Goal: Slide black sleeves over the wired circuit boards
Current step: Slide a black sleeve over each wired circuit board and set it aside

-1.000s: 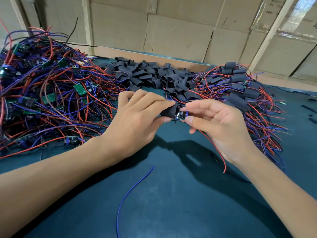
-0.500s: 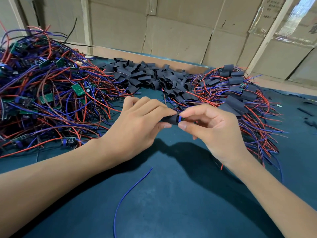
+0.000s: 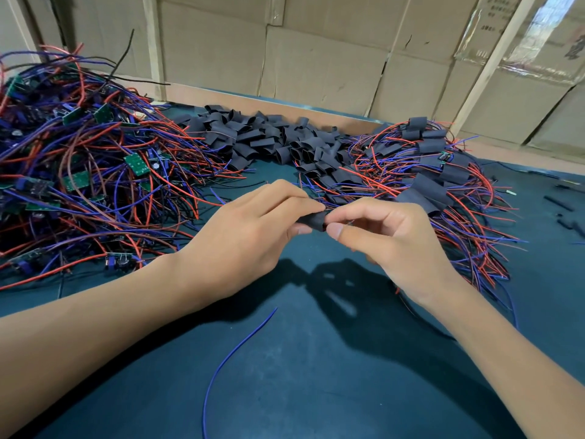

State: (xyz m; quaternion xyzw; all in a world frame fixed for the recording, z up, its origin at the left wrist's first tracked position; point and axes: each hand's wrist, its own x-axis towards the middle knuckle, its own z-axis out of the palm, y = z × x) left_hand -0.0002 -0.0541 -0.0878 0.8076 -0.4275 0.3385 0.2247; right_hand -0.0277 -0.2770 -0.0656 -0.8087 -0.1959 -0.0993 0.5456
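Note:
Between my two hands a black sleeve (image 3: 313,220) is held over the dark green mat (image 3: 316,375). My left hand (image 3: 250,236) pinches its left part between fingers and thumb. My right hand (image 3: 386,239) pinches its right end with thumb and forefinger; the circuit board is hidden inside the sleeve, and its thin wires run under my right palm. A heap of bare green boards with red and blue wires (image 3: 79,172) lies at the left. Loose black sleeves (image 3: 269,141) are piled at the back centre. Sleeved boards (image 3: 433,182) lie at the right.
A loose blue wire (image 3: 234,353) curves across the mat in front of my hands. Cardboard boxes (image 3: 316,58) wall off the back behind a wooden table rim (image 3: 285,106). A few black scraps (image 3: 566,210) lie at the far right.
The board's end, visible a second ago between my fingertips, has gone inside the sleeve. My hands have closed together, and the red wire hanging under my right hand is now tucked behind it.

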